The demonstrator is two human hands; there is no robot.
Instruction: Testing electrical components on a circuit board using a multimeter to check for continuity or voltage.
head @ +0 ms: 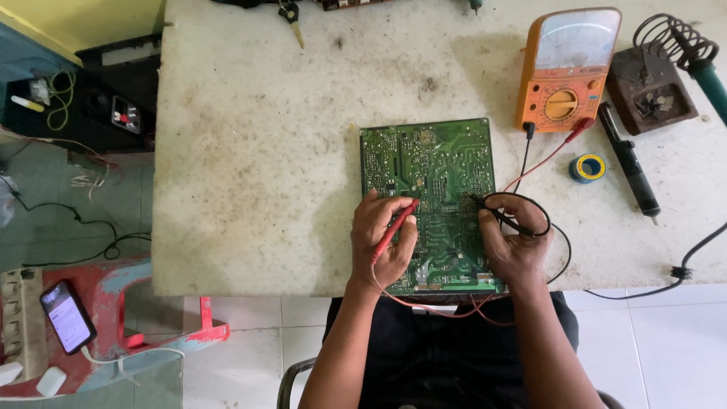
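A green circuit board (428, 163) lies solder-side up on the white worktable (257, 151). My left hand (382, 238) holds a red test probe (397, 225) with its tip touching the board near its middle. My right hand (515, 246) holds a black test probe (500, 216), its tip on the board's right side. Red and black leads run from the probes to an orange analogue multimeter (568, 72) at the back right.
A soldering iron stand (655, 83), a black desoldering pump (628, 163) and a small roll of solder (587, 168) lie right of the board. A phone (68, 316) rests on a red stool at lower left. A black cable (685, 269) crosses the right edge.
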